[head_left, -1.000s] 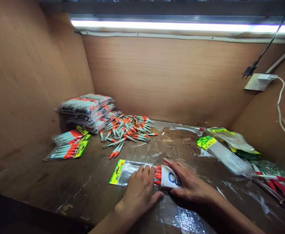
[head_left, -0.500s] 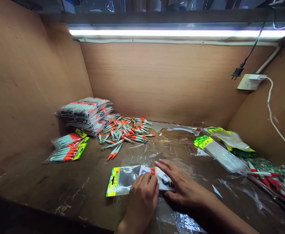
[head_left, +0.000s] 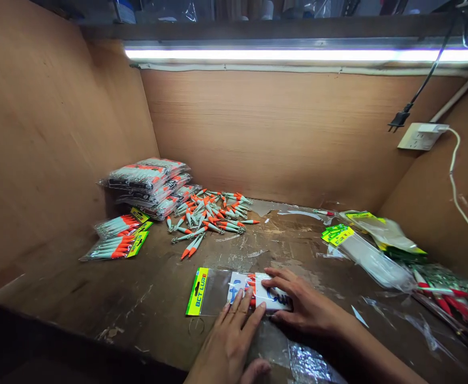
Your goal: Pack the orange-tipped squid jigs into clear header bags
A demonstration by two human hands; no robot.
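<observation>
A clear header bag (head_left: 216, 292) with a yellow "BCT LURE" top lies flat near the front of the bench. Part of a white piece with blue lettering (head_left: 274, 305) sits at the bag's right end, and orange lure tips (head_left: 252, 280) show in a gap in the white. My left hand (head_left: 234, 336) rests with outstretched fingers on the bag and the white piece. Thumb and fingers of my right hand (head_left: 303, 298) grip the right end of the white piece. How far the bag reaches under my hands is hidden.
Loose orange-and-pale lures (head_left: 213, 216) lie in a heap beyond my hands. Packed lure bundles (head_left: 145, 184) and filled bags (head_left: 116, 245) are at left. Flat header bags (head_left: 372, 258) and red lures (head_left: 453, 298) lie right. A black plug (head_left: 399, 117) hangs near the outlet.
My left hand has gone from curled fingers to stretched-out ones, uncovering more of the orange tips and white piece. The view has shifted slightly; my right hand still grips the white piece.
</observation>
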